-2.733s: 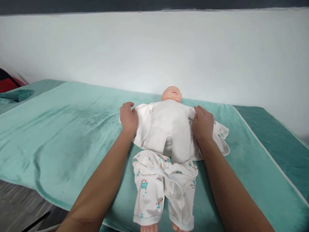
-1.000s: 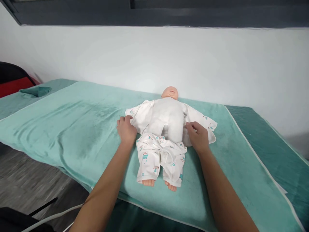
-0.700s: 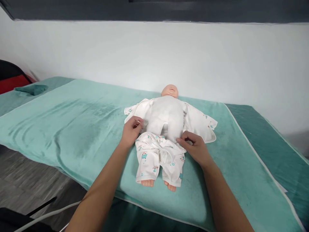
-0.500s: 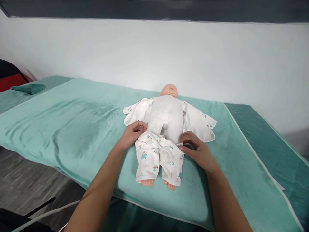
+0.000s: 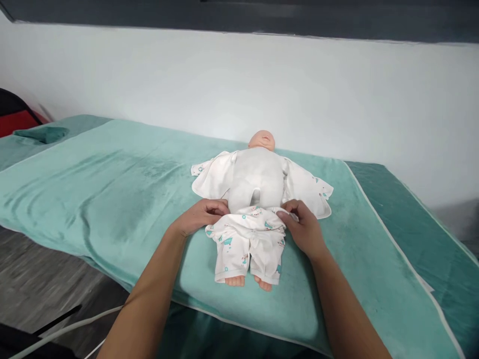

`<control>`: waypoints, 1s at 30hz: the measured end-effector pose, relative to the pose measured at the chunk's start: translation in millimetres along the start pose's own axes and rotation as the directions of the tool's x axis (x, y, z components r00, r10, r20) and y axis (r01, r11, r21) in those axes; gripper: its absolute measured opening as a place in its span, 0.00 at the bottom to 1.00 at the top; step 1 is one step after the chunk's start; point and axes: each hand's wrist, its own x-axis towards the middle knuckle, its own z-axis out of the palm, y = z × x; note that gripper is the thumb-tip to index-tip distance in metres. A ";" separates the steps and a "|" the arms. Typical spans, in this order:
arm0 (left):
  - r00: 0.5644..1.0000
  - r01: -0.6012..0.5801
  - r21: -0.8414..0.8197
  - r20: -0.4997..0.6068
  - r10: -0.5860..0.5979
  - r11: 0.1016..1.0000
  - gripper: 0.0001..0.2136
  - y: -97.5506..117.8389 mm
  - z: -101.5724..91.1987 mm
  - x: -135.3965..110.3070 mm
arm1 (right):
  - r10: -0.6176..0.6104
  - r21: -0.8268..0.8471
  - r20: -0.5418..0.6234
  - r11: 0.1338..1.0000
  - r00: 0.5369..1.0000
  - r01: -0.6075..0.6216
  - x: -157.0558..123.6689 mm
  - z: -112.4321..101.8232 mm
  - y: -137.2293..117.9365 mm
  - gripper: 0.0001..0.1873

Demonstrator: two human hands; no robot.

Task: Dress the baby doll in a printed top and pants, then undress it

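Single head-worn view, forward and down over the doll (image 5: 257,172).

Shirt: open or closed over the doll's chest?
Open; the shirt lies spread out to both sides of the doll's white chest, which is uncovered.

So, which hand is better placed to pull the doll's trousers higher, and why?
Probably the right hand: it visibly pinches the trousers by their top edge. The left hand is at the opposite side, but its grip is partly hidden.
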 end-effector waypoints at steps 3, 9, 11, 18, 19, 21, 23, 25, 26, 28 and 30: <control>0.995 0.064 0.014 0.078 -0.065 0.998 0.05 0.7 -1.6 -0.1 | -0.016 -0.017 -0.208 1.000 0.978 0.013 17.1 11.6 1.1 0.11; 0.998 0.007 -0.026 0.060 -0.006 1.000 0.06 -5.1 -2.3 -1.2 | 0.114 0.106 -0.274 0.991 0.955 -0.088 26.2 22.4 2.7 0.14; 0.997 -0.076 -0.041 -0.014 0.075 0.996 0.07 -7.3 -1.4 0.5 | 0.155 0.124 -0.255 0.984 0.954 -0.126 23.9 22.1 3.1 0.15; 0.903 -0.236 -0.027 -0.377 0.209 0.971 0.12 -16.0 7.7 19.5 | 0.173 0.115 -0.246 0.982 0.954 -0.148 22.2 23.4 -0.7 0.16; 0.876 -0.235 -0.014 -0.437 0.205 0.972 0.12 -17.3 9.5 23.3 | 0.170 0.114 -0.255 0.983 0.952 -0.145 22.0 24.2 -1.1 0.16; 0.810 -0.242 0.037 -0.542 0.223 0.970 0.12 -19.1 13.0 31.7 | 0.156 0.111 -0.284 0.985 0.946 -0.129 21.5 25.8 -1.5 0.16; 0.732 -0.270 0.103 -0.624 0.274 0.957 0.11 -19.9 16.1 41.0 | 0.133 0.099 -0.330 0.989 0.935 -0.106 21.2 27.1 -1.7 0.16; 0.650 -0.299 0.161 -0.687 0.324 0.941 0.09 -19.5 18.6 50.4 | 0.112 0.085 -0.378 0.993 0.919 -0.086 21.4 27.8 -1.9 0.16; 0.610 -0.309 0.184 -0.714 0.342 0.933 0.09 -18.9 19.4 54.8 | 0.108 0.084 -0.391 0.993 0.914 -0.081 21.6 28.0 -2.0 0.16; 0.556 -0.309 0.204 -0.754 0.350 0.929 0.08 -17.4 20.3 62.2 | 0.128 0.112 -0.373 0.989 0.919 -0.092 21.9 28.0 -2.1 0.16; 0.594 -0.282 0.171 -0.741 0.311 0.944 0.07 -15.5 20.1 66.5 | 0.186 0.172 -0.306 0.975 0.934 -0.138 22.2 27.3 -1.5 0.16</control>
